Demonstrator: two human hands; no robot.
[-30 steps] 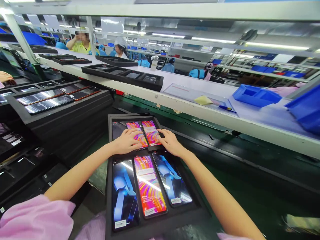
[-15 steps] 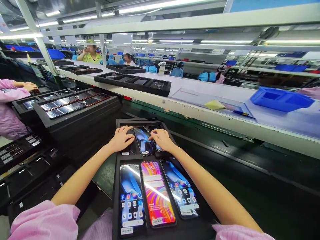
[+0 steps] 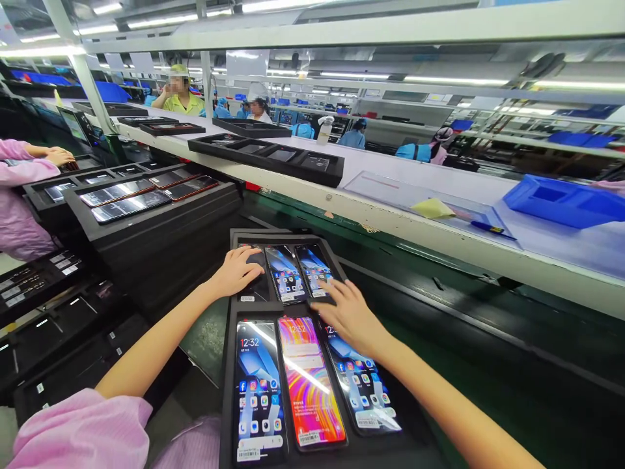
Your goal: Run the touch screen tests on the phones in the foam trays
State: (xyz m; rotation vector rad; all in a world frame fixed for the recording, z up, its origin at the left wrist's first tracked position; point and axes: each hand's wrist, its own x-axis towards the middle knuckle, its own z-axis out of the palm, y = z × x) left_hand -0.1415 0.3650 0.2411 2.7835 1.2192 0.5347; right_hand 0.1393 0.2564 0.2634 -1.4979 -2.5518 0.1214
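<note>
Slack fingers of the left hand (image 3: 238, 272) lie across a dark phone (image 3: 254, 286); those of the right hand (image 3: 352, 319) spread, grasping nothing, and hide the top of the front-right phone (image 3: 366, 391). Six phones (image 3: 312, 378) fill the near tray (image 3: 228, 371) — three behind, three in front. Leftward, a stack (image 3: 166, 251) carries four more phones (image 3: 131, 206); beyond, the bench (image 3: 420, 174) bears a bottle (image 3: 325, 131) and a blue bin (image 3: 566, 200).

Background: ceiling tube lights (image 3: 354, 75) lit, 12 to 2 o'clock.
White-topped bench (image 3: 415, 172) slants from 10 to 3 o'clock; white post (image 3: 88, 85) at 10 o'clock; pale shelving (image 3: 512, 139) at 2 o'clock, beyond bench.
</note>
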